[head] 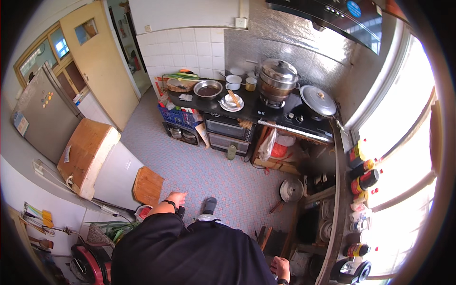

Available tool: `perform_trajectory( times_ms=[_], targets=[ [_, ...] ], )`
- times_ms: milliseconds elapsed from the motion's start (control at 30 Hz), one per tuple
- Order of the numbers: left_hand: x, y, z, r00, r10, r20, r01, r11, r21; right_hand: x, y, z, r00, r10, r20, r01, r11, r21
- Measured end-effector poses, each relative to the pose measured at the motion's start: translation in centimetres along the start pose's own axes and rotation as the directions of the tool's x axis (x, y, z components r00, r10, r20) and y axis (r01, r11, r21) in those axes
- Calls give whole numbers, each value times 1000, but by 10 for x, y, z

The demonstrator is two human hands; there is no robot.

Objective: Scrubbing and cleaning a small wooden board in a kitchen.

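My left hand (pixel 177 197) hangs at my side beside an octagonal wooden board (pixel 149 186), with a dark band on its wrist. Just below it is a small black object (pixel 181 212); I cannot tell whether the fingers touch it. Down at the lower right, my right hand (pixel 280 267) has loosely curled fingers, and their inner side is hidden. Ahead stands a black counter (pixel 254 108) with a steamer pot (pixel 278 76) on the gas stove. A lidded wok (pixel 318 100) sits to its right. Chopsticks (pixel 234 98) rest across a white bowl (pixel 231 102) on the counter.
A metal basin (pixel 208 89) and a round chopping block (pixel 181 84) with scallions are at the counter's left. On the tiled floor stand a green bottle (pixel 231 152) and a pan (pixel 291 190). Sauce bottles (pixel 365 180) line the right windowsill. A white chest (pixel 115 174) is left.
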State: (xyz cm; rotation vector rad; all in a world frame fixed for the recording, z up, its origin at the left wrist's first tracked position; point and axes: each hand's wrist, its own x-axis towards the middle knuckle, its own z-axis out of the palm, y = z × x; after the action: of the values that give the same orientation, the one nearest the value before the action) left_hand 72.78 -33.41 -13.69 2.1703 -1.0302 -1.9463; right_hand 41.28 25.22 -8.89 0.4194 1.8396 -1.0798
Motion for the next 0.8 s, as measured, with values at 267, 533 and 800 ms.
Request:
perform_trajectory(
  times_ms=[267, 533, 800],
  targets=[
    [51, 35, -9, 997, -36, 63, 40, 998, -54, 3, -33, 18, 990, 95, 105, -42, 907, -419],
    [120, 75, -45, 994, -21, 111, 40, 985, -169, 72, -95, 54, 934, -1, 358, -62, 985, 163],
    [136, 62, -141, 999, 32, 32, -17, 920, -391, 4, -269, 223, 989, -130, 77, 148, 939, -311]
  ],
)
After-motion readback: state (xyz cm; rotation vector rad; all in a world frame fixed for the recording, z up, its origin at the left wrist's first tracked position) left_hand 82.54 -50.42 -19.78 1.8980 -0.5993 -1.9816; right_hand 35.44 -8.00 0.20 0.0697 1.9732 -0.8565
